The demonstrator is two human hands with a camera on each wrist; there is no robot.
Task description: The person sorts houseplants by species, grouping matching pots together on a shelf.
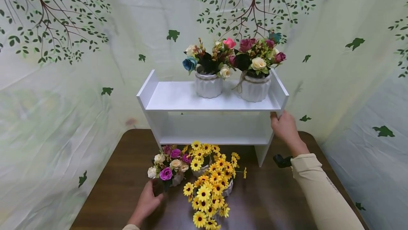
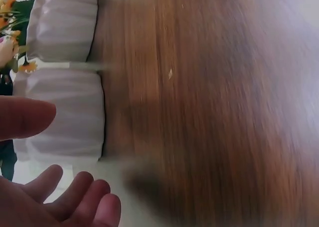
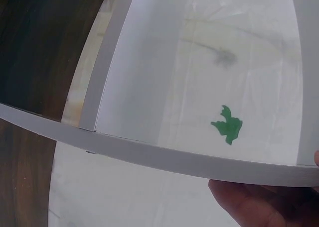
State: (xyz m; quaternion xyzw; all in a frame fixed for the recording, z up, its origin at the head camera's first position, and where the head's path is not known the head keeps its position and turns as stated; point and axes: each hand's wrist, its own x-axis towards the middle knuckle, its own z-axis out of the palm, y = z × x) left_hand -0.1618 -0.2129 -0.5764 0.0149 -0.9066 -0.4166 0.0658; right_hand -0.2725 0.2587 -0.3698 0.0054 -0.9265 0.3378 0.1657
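Note:
A white two-tier shelf (image 1: 204, 125) stands on the brown table. My right hand (image 1: 284, 127) grips its right side panel just under the upper board, the thumb round the front edge. In the right wrist view, part of that hand (image 3: 254, 202) shows against the panel edge (image 3: 199, 165). My left hand (image 1: 149, 200) is beside a white pot of purple and cream roses (image 1: 170, 164). Thumb and fingers are spread apart near the white pot (image 2: 62, 115) in the left wrist view; whether they touch it, I cannot tell.
Two white pots of mixed roses, one left (image 1: 208, 85) and one right (image 1: 255, 88), stand on the upper board. Yellow daisies (image 1: 210, 187) in white pots crowd the table's (image 1: 111, 187) front middle. A printed leaf-pattern cloth (image 1: 121, 17) hangs behind.

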